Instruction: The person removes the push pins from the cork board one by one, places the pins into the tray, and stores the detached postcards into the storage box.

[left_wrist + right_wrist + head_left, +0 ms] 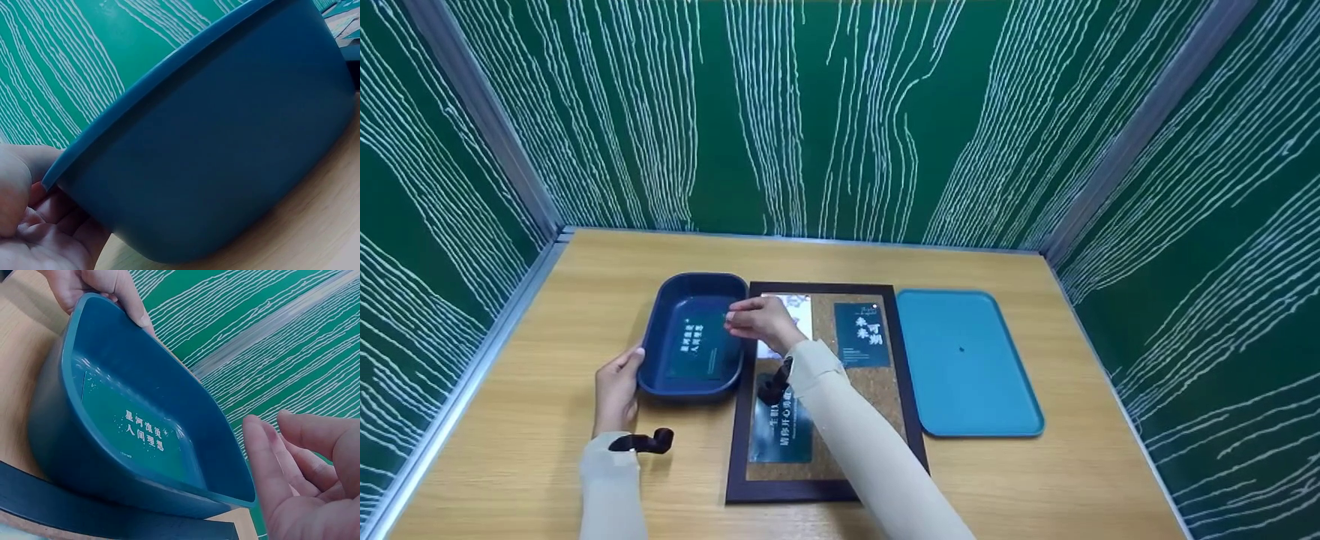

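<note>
between bin [690, 393] and tray [967, 375], corkboard [879, 386]; left hand [616, 385] grips bin, right hand [765, 322] parted, empty.

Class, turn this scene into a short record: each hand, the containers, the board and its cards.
Left hand: grips the left side of the blue bin at its rim
Right hand: raised by the bin's right side; whether it holds anything small is unclear
In the bin: one green card with white writing
Right of the bin: dark-framed corkboard
On the corkboard: three cards, two green and one pale, partly hidden by the right hand or sleeve
Right of the corkboard: blue tray
</note>
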The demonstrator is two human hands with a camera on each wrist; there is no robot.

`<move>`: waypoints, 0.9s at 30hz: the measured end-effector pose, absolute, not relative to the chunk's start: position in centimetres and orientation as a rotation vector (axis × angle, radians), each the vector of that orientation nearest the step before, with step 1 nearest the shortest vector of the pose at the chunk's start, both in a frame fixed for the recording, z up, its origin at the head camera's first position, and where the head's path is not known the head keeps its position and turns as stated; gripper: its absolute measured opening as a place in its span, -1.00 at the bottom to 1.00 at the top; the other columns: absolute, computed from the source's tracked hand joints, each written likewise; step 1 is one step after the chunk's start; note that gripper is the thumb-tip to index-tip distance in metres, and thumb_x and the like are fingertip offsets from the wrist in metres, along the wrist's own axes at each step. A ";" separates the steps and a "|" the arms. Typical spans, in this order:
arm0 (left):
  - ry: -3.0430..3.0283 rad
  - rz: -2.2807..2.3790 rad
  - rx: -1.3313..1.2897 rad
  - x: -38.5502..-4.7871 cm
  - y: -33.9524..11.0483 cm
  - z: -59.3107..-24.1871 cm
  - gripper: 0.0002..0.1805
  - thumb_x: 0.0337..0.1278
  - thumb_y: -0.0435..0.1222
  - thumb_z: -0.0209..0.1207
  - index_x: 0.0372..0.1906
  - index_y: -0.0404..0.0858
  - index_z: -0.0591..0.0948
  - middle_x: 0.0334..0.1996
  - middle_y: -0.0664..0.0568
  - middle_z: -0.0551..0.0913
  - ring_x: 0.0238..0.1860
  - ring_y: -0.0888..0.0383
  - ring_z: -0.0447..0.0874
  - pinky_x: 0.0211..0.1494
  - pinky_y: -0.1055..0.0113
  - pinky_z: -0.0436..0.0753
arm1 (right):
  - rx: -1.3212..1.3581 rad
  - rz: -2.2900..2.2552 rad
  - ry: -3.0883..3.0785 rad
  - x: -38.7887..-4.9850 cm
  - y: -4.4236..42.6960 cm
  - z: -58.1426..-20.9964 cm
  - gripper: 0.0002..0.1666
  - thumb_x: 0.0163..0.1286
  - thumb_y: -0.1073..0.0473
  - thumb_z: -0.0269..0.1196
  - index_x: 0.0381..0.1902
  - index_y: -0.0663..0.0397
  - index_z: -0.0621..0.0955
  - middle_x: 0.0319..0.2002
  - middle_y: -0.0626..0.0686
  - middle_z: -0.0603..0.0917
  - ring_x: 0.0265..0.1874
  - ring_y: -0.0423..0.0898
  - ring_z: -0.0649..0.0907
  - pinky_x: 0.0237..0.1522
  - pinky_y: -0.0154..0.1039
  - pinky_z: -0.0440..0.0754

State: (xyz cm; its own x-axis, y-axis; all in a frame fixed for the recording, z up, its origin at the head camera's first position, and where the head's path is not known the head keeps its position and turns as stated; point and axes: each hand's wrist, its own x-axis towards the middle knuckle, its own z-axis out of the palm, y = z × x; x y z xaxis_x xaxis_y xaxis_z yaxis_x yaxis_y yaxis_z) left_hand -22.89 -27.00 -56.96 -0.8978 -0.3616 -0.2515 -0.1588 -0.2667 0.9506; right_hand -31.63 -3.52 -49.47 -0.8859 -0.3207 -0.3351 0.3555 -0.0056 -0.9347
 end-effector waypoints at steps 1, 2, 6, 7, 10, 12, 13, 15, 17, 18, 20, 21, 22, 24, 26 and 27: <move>-1.808 -2.315 0.652 -22.9 -27.0 -56.9 -0.50 0.41 -0.27 0.00 0.35 -0.39 0.31 0.40 -0.14 0.28 0.47 0.09 0.14 0.43 0.31 0.32 | 0.034 -1.937 1.817 -31.6 -3.5 -49.5 -0.75 0.22 0.38 0.32 -0.12 0.28 0.66 -0.29 0.14 0.75 -0.37 -0.07 0.76 -0.20 -0.24 0.75; -1.806 -2.317 0.656 -22.9 -27.0 -56.9 -0.50 0.41 -0.27 0.00 0.35 -0.39 0.31 0.41 -0.14 0.28 0.48 0.09 0.14 0.44 0.30 0.31 | 0.034 -1.932 1.817 -31.6 -3.4 -49.5 -0.76 0.22 0.38 0.32 -0.12 0.27 0.66 -0.29 0.14 0.75 -0.36 -0.07 0.76 -0.21 -0.24 0.75; -1.810 -2.312 0.662 -23.0 -27.0 -56.9 -0.50 0.41 -0.29 -0.01 0.35 -0.40 0.31 0.41 -0.14 0.27 0.48 0.09 0.12 0.46 0.30 0.28 | 0.033 -1.918 1.821 -31.5 -3.3 -49.6 -0.72 0.22 0.36 0.32 -0.08 0.30 0.65 -0.29 0.13 0.75 -0.34 -0.05 0.76 -0.19 -0.23 0.75; -1.808 -2.313 0.665 -23.0 -27.0 -56.9 -0.50 0.41 -0.29 0.00 0.35 -0.39 0.31 0.41 -0.14 0.27 0.48 0.09 0.12 0.46 0.31 0.28 | 0.032 -1.913 1.824 -31.5 -3.3 -49.6 -0.70 0.23 0.35 0.32 -0.06 0.31 0.65 -0.28 0.14 0.75 -0.33 -0.04 0.76 -0.17 -0.22 0.74; -1.809 -2.314 0.668 -23.0 -27.1 -56.9 -0.50 0.41 -0.28 0.00 0.35 -0.39 0.32 0.40 -0.14 0.28 0.48 0.10 0.13 0.46 0.31 0.28 | 0.029 -1.895 1.846 -31.5 -3.3 -49.5 -0.68 0.24 0.33 0.32 -0.04 0.32 0.64 -0.25 0.16 0.75 -0.31 -0.02 0.76 -0.15 -0.20 0.74; -1.819 -2.319 0.668 -22.9 -27.1 -56.9 -0.49 0.41 -0.26 0.00 0.36 -0.38 0.30 0.42 -0.14 0.25 0.48 0.09 0.12 0.46 0.31 0.28 | 0.025 -1.889 1.856 -31.4 -3.3 -49.6 -0.69 0.26 0.32 0.31 -0.04 0.32 0.64 -0.23 0.17 0.74 -0.33 -0.04 0.75 -0.15 -0.21 0.74; -1.827 -2.317 0.669 -22.9 -27.1 -56.9 -0.48 0.41 -0.25 0.00 0.37 -0.38 0.30 0.42 -0.13 0.26 0.48 0.10 0.12 0.46 0.30 0.28 | 0.026 -1.888 1.863 -31.4 -3.2 -49.6 -0.72 0.26 0.32 0.30 -0.07 0.30 0.65 -0.24 0.17 0.74 -0.35 -0.05 0.74 -0.16 -0.21 0.74; -1.850 -2.307 0.672 -22.9 -27.1 -56.9 -0.47 0.42 -0.24 -0.01 0.37 -0.37 0.29 0.43 -0.13 0.24 0.49 0.09 0.11 0.47 0.29 0.27 | 0.028 -1.890 1.867 -31.4 -3.2 -49.6 -0.78 0.27 0.31 0.30 -0.13 0.27 0.66 -0.28 0.15 0.74 -0.39 -0.08 0.73 -0.20 -0.24 0.75; -1.873 -2.303 0.685 -22.9 -27.2 -56.8 -0.47 0.43 -0.22 -0.02 0.39 -0.35 0.28 0.44 -0.11 0.22 0.50 0.09 0.09 0.49 0.29 0.24 | 0.026 -1.891 1.864 -31.4 -3.1 -49.6 -0.80 0.28 0.32 0.29 -0.14 0.27 0.66 -0.33 0.12 0.72 -0.43 -0.12 0.71 -0.23 -0.26 0.75; -1.878 -2.301 0.688 -22.9 -27.2 -56.8 -0.47 0.43 -0.21 -0.02 0.39 -0.34 0.28 0.44 -0.11 0.22 0.50 0.10 0.08 0.49 0.29 0.23 | 0.026 -1.891 1.869 -31.4 -3.0 -49.6 -0.82 0.27 0.31 0.30 -0.17 0.25 0.67 -0.37 0.08 0.71 -0.44 -0.13 0.70 -0.24 -0.27 0.75; -1.883 -2.309 0.699 -22.9 -27.2 -56.7 -0.47 0.44 -0.21 -0.03 0.39 -0.33 0.28 0.45 -0.09 0.22 0.50 0.10 0.08 0.49 0.30 0.23 | 0.013 -1.887 1.870 -31.5 -2.8 -49.6 -0.81 0.27 0.32 0.29 -0.15 0.27 0.66 -0.40 0.05 0.70 -0.46 -0.14 0.69 -0.25 -0.27 0.75; -1.886 -2.315 0.706 -22.9 -27.2 -56.7 -0.47 0.44 -0.21 -0.04 0.40 -0.31 0.28 0.45 -0.08 0.21 0.50 0.11 0.08 0.49 0.30 0.23 | 0.008 -1.886 1.872 -31.5 -2.7 -49.6 -0.81 0.27 0.32 0.29 -0.16 0.28 0.66 -0.42 0.04 0.69 -0.47 -0.14 0.68 -0.25 -0.27 0.75; -1.884 -2.323 0.706 -22.9 -27.2 -56.6 -0.47 0.44 -0.21 -0.04 0.40 -0.31 0.27 0.46 -0.08 0.20 0.50 0.11 0.07 0.49 0.29 0.23 | 0.003 -1.886 1.874 -31.5 -2.6 -49.6 -0.81 0.27 0.33 0.28 -0.16 0.28 0.66 -0.43 0.04 0.69 -0.47 -0.15 0.68 -0.25 -0.26 0.75; -1.893 -2.318 0.705 -22.9 -27.2 -56.5 -0.48 0.45 -0.23 -0.06 0.40 -0.32 0.27 0.45 -0.09 0.20 0.50 0.10 0.07 0.49 0.28 0.23 | -0.002 -1.886 1.878 -31.4 -2.4 -49.5 -0.86 0.27 0.33 0.29 -0.21 0.25 0.66 -0.43 0.04 0.69 -0.48 -0.15 0.68 -0.24 -0.26 0.75; -1.921 -2.298 0.708 -22.9 -27.2 -56.4 -0.49 0.46 -0.24 -0.07 0.40 -0.32 0.27 0.45 -0.09 0.20 0.50 0.09 0.06 0.51 0.27 0.20 | 0.001 -1.887 1.880 -31.4 -2.3 -49.5 -0.91 0.27 0.32 0.29 -0.26 0.21 0.67 -0.42 0.05 0.69 -0.48 -0.15 0.68 -0.24 -0.26 0.75; -1.946 -2.271 0.701 -22.9 -27.1 -56.3 -0.50 0.46 -0.24 -0.08 0.39 -0.33 0.27 0.44 -0.11 0.21 0.50 0.07 0.06 0.52 0.25 0.18 | 0.001 -1.888 1.882 -31.4 -2.2 -49.5 -0.92 0.27 0.32 0.29 -0.27 0.20 0.67 -0.41 0.06 0.70 -0.48 -0.15 0.68 -0.25 -0.26 0.75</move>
State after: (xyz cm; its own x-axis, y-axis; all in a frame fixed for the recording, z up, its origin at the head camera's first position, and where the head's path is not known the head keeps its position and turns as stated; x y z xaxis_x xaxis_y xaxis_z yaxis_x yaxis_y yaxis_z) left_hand -22.88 -27.13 -56.33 -0.8936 -0.3404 -0.2925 -0.2370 -0.1955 0.9516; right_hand -31.43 -2.19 -49.47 -0.8888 -0.3239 -0.3242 0.3253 0.0525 -0.9442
